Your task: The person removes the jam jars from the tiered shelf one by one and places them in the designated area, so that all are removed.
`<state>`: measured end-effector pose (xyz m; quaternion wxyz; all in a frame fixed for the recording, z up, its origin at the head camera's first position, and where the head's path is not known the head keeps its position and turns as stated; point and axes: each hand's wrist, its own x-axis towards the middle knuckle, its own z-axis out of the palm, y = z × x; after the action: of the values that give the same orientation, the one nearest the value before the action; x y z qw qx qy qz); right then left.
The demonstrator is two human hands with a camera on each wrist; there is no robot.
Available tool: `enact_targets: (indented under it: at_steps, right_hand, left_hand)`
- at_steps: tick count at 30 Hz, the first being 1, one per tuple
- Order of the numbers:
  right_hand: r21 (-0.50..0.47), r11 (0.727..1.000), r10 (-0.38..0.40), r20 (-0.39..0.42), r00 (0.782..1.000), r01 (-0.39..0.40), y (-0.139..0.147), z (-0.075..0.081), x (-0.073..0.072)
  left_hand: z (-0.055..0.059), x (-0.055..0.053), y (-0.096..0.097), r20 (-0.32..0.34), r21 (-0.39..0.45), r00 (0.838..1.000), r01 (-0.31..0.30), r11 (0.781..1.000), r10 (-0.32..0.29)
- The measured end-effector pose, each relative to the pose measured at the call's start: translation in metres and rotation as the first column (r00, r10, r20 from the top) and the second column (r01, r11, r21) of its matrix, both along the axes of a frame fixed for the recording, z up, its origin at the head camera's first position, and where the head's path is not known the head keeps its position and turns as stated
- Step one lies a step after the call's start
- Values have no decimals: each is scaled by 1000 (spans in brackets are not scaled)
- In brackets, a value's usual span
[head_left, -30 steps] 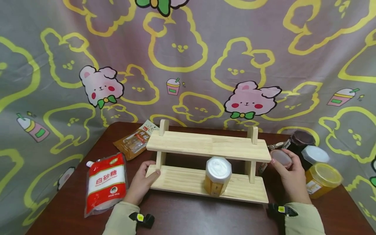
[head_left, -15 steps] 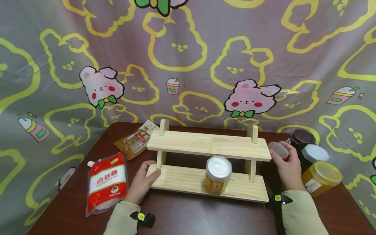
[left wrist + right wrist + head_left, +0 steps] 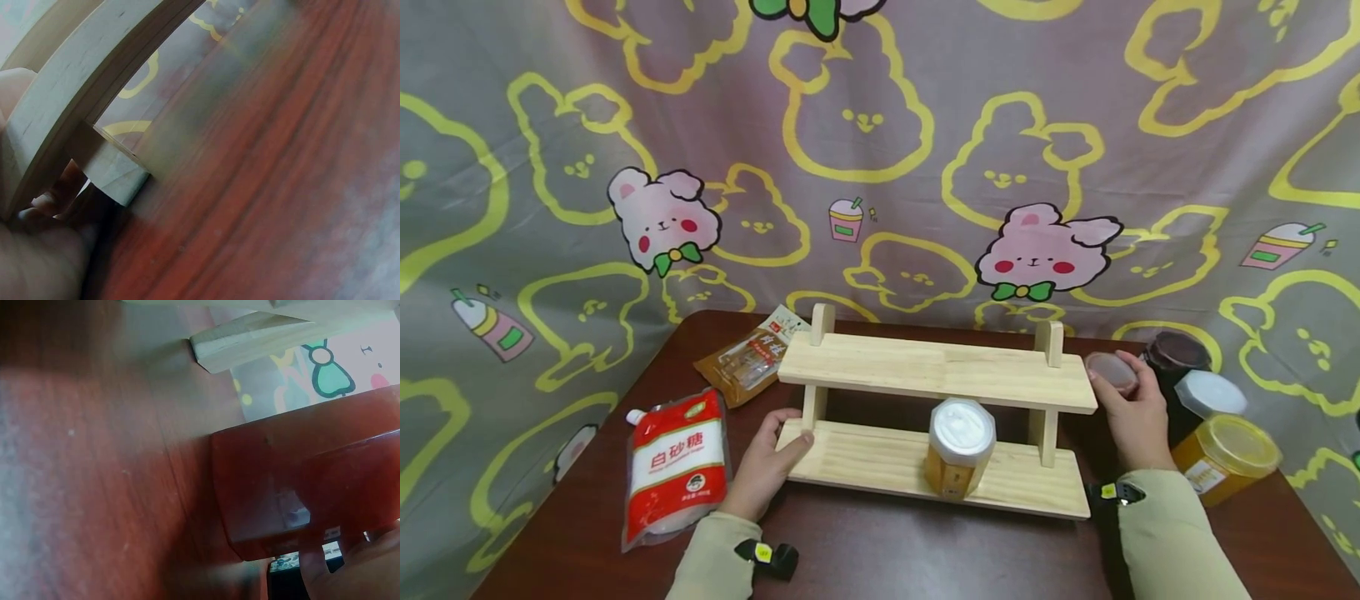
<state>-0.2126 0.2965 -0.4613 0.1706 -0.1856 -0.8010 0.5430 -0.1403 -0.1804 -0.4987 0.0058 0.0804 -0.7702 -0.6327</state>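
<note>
A two-tier wooden rack (image 3: 880, 362) stands on the table. My left hand (image 3: 765, 467) grips the left end of its lower board, thumb on top; the left wrist view shows the rack's end (image 3: 69, 94) close beside the hand. My right hand (image 3: 1137, 425) holds a jar with a pale translucent lid (image 3: 1111, 372) off the rack's right end. Reddish-brown sides of this jar (image 3: 300, 481) fill much of the right wrist view, with fingers (image 3: 315, 565) against it. On the lower board sits an amber jar with a white lid (image 3: 955, 471).
At right stand a dark-lidded jar (image 3: 1180, 350), a white-lidded jar (image 3: 1212, 393) and a yellow-lidded jar (image 3: 1228, 458). Left of the rack lie a red-and-white sugar pouch (image 3: 677, 467) and a brown packet (image 3: 748, 362). A patterned curtain (image 3: 895, 200) hangs behind the table.
My right hand has moved the jar slightly back and left, close to the upper board's right end. The left hand keeps its grip on the rack.
</note>
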Motion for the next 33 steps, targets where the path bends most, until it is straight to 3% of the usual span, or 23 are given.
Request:
enact_targets:
  at_steps: [17,24,33]
  right_hand:
    - [-20,1000,-7,1,1000,7,2,0,-19]
    - [-42,999,-2,3,1000,2,0,-2,-16]
    - [-25,1000,-2,59,998,4,-3,7,-10]
  left_hand:
    - [0,1,1,5,-19,1000,-7,1000,7]
    - [-1,1,0,0,-15,1000,-10,1000,10]
    - [0,-1,-1,-1,-3,1000,-11,1000,11]
